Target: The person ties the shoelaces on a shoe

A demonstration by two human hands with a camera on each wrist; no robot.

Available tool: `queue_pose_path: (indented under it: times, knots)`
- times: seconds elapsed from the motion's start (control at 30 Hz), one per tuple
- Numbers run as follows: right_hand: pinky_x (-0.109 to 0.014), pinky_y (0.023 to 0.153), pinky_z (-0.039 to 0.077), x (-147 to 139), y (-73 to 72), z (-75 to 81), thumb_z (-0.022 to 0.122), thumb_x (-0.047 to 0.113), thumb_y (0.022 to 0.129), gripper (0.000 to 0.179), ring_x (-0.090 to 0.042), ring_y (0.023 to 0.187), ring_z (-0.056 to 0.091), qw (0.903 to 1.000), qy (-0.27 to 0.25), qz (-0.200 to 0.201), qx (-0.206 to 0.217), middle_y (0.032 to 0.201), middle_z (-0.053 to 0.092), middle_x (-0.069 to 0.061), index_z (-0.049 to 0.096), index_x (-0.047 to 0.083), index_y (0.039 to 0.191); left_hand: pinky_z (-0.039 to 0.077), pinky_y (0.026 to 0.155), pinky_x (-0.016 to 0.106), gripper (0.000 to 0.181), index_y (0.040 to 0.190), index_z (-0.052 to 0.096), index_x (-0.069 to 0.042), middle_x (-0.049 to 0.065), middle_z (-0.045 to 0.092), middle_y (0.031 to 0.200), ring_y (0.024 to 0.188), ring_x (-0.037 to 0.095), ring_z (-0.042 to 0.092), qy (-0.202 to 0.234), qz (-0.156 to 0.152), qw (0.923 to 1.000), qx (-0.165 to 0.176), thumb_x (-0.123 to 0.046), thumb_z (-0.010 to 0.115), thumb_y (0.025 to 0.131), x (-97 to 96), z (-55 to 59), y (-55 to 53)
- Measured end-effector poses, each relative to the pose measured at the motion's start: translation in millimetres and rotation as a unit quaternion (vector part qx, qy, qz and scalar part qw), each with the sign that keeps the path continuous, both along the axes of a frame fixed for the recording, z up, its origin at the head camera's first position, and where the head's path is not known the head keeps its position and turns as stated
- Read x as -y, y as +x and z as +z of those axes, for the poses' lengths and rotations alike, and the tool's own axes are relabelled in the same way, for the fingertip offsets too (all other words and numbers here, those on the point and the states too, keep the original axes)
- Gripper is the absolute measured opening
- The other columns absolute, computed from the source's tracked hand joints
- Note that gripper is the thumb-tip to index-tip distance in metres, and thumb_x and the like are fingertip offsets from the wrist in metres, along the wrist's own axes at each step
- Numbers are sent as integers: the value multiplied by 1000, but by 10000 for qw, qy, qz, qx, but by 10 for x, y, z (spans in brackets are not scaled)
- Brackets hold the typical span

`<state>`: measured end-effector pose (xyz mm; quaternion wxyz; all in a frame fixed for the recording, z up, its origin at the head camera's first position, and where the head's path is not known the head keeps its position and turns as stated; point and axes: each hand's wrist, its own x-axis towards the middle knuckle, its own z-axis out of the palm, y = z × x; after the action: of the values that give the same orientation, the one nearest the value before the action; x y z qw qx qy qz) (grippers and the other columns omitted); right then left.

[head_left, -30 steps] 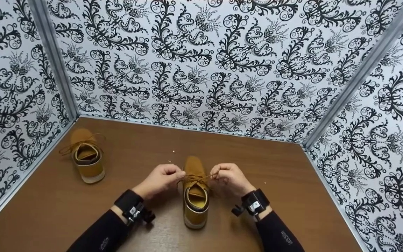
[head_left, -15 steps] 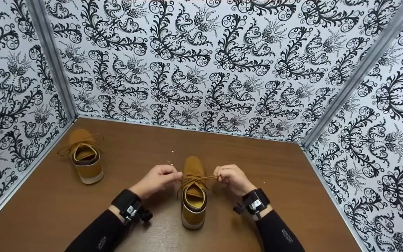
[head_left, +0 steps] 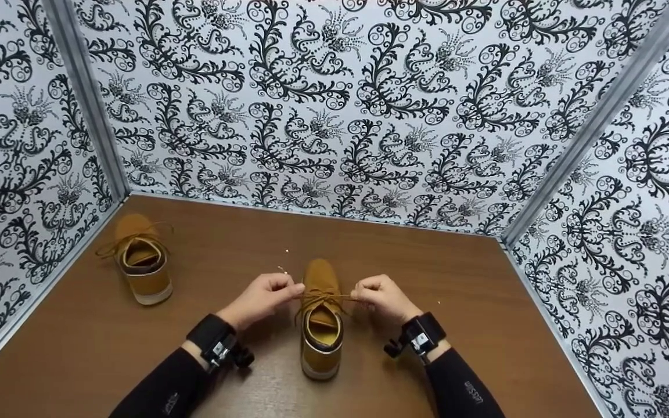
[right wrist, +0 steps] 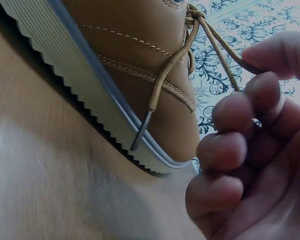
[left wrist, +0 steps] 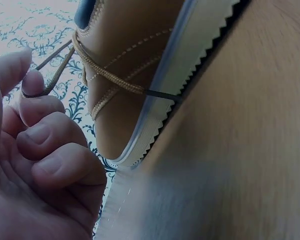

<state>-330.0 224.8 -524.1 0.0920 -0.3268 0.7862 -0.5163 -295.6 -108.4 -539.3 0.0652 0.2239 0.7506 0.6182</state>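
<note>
A tan lace-up shoe (head_left: 321, 361) stands upright on the table, toe pointing away from me. On its left side, my left hand (head_left: 261, 301) pinches a loop of the brown shoelace (left wrist: 107, 74) between thumb and forefinger. From the other side, my right hand (head_left: 385, 299) pinches the opposite loop, its other fingers curled. Between the hands, the lace knot (right wrist: 197, 15) sits over the shoe's tongue. A loose lace end with a dark tip hangs down each side of the shoe in the wrist views.
The matching tan shoe (head_left: 151, 285), its laces in a bow, stands at the back left of the brown table (head_left: 427, 261). Black-and-white patterned panels (head_left: 311, 116) wall the table at the back and both sides. Small white specks lie beyond my left hand.
My right hand drew the lace out to the right, then came back slightly toward the shoe, its grip now closer to the knot. The left hand has hardly moved.
</note>
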Motion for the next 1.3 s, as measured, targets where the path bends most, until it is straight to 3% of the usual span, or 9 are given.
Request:
queue_pose_path:
  times: [0.17,0.37,0.5,0.63,0.83,0.93,1.13,1.3]
  knots:
    - [-22,57,42,-29,-25,-24,65,5,101,38,-29,59,47,9998,-135,94,-62,65,50,-12,52,-9,68,38,58,20,49,85,59,8,-7,51,81,67,10,45,3,51,9997,242,-33,76,106,16,-1,-18]
    - [-18,65,39,-61,-32,-47,62,0,99,37,-17,65,46,9997,-134,179,-59,68,43,-15,45,-3,66,37,54,20,53,85,53,10,-8,52,78,61,9,42,83,-163,9985,511,-33,74,107,40,3,-23]
    - [-19,70,41,-59,-7,-27,62,-1,97,36,-16,68,47,9999,-83,138,13,68,43,-14,45,-5,66,36,54,20,56,82,48,11,-8,47,70,57,10,39,165,-279,9978,570,-32,74,107,72,9,-21]
    - [-18,70,42,-85,-9,-12,61,-1,98,35,-12,69,48,9999,-23,166,-21,70,48,-18,47,-6,66,37,53,20,57,81,49,12,-10,46,67,55,9,39,105,-395,9978,523,-32,75,107,102,14,-38]
    - [-18,70,42,-144,-44,-33,61,-2,99,37,-5,70,48,9996,-59,263,-42,72,50,4,45,-2,65,35,53,20,58,78,46,8,-12,40,62,53,8,37,-28,-543,9977,414,-33,74,107,149,38,-55]
    - [-18,70,41,-155,-48,-34,62,-1,100,39,-4,69,48,9994,-103,315,-42,72,49,8,43,-2,65,34,52,20,58,76,45,7,-11,39,61,51,7,37,-41,-606,9975,370,-32,75,107,166,41,-61]
    - [-19,70,43,-174,-56,-37,59,-4,102,40,-5,70,49,9989,-220,405,43,74,51,6,43,-4,66,33,50,19,58,78,45,9,-11,39,62,50,6,37,-69,-718,9965,420,-32,75,107,185,46,-66]
    - [-18,70,43,-186,-74,-60,59,-4,102,39,-6,70,50,9990,-211,398,3,72,51,-2,46,-3,65,31,50,20,59,77,45,8,-11,39,61,50,6,37,-330,-618,9971,303,-34,75,107,195,52,-62]
